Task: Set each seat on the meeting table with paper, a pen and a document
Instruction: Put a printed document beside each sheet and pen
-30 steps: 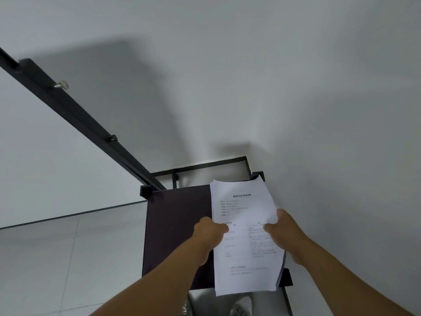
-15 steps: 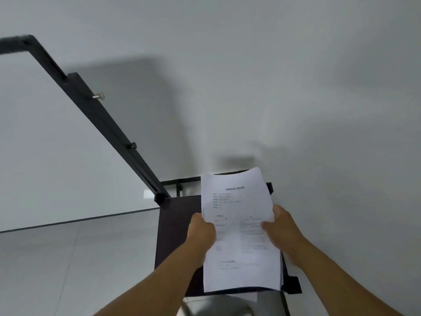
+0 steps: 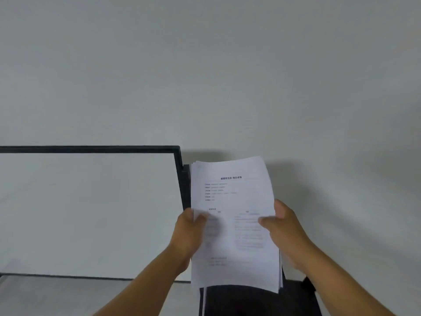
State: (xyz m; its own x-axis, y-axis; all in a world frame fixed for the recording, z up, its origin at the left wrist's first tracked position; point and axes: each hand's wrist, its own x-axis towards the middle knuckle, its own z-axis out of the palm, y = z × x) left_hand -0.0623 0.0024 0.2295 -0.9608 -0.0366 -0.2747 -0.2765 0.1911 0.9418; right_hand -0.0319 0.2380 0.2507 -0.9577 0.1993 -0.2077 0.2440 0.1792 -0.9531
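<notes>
Paper is filling the middle of the head view: one stack of printed sheets (image 3: pixel 232 215), held up in the air in front of a plain grey wall (image 3: pixel 205 65). The sheets are too many and too close together to count, but their top edges are fanning out a little at the upper left corner of the stack. The top sheet is showing one bold title line near its top edge and small lines of print below it, too blurry to read.

Two hands are holding this one stack. The left hand (image 3: pixel 189 233) is gripping the left edge of the stack, with its thumb lying on the front of the top sheet. The right hand (image 3: pixel 282 233) is gripping the right edge, and its thumb is pressing on the front of the sheet too. Both bare arms are reaching up from the bottom edge of the view.

One white board (image 3: pixel 91 213) with a thin black frame is standing to the left of the stack, and the stack is covering part of the frame's right side. One dark surface (image 3: pixel 250 299) is showing under the bottom edge of the stack. I cannot tell what that dark surface is.
</notes>
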